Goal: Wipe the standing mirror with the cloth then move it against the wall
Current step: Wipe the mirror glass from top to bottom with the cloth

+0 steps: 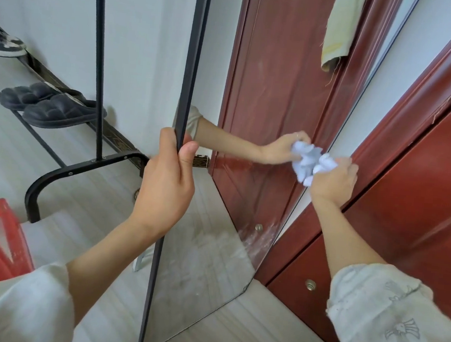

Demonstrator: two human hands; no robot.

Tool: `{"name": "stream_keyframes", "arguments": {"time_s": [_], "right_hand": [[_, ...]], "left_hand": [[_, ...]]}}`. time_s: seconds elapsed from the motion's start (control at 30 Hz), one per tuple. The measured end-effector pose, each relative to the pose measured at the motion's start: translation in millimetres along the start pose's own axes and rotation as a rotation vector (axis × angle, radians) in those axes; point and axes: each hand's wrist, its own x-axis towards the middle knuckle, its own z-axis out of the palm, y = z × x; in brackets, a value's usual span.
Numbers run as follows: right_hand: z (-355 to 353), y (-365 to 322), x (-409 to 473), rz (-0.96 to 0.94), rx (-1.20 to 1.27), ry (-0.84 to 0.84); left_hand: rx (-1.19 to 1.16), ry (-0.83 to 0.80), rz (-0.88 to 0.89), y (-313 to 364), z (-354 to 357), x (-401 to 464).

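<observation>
Mirror (208,224) glass stands upright on the pale floor (246,322), its black frame edge running top to bottom through the middle of the view, its right side close to a dark red door (408,187). Wiping is the step in hand. Curled around the left frame edge, the left hand (166,182) steadies the mirror, fingers wrapped behind the bar and thumb pressed on the front. At about mid-height near the right edge, the right hand (332,180) bunches a pale blue cloth (309,162) against the glass, its fingers closed around the wad; the reflection shows the same hand and cloth meeting it.

Dusty white smears remain low on the glass, especially toward the bottom right corner, so the wipe looks only partly done. My judgement is that the next move calls for carrying the cloth down over that streaked patch while the left hand holds the frame; shifting the mirror to the wall (148,41) comes after, and likely needs 2 hands on the frame.

Behind the mirror stand a black metal stand (100,64) and a low shoe rack (44,138) with dark slippers (50,106). No brand, label or readable writing shows; the sleeve (396,322) bears only a faint printed emblem.
</observation>
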Motion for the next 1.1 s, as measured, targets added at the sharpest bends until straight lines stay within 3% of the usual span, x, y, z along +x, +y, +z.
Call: {"name": "stream_keyframes", "arguments": {"time_s": [0.23, 0.6, 0.73, 0.87, 0.93, 1.1], "right_hand": [[26, -7, -5, -0.075, 0.174, 0.037], [44, 47, -60, 0.248, 0.031, -0.332], [56, 66, -76, 0.348, -0.035, -0.544], [57, 88, -92, 0.397, -0.164, -0.906], [49, 91, -96, 0.408, -0.193, -0.906], [22, 82, -91, 0.513, -0.021, -0.685]], "left_hand": [[-0.001, -0.027, -0.003, -6, -4, 3], [-0.008, -0.036, 0.02, -5, -3, 4], [-0.008, -0.028, 0.056, -7, -2, 2], [-0.013, -0.027, 0.029, -8, -2, 4], [-0.013, -0.028, 0.013, -8, -2, 4], [-0.03, -0.05, -0.02, -8, -2, 4]]}}
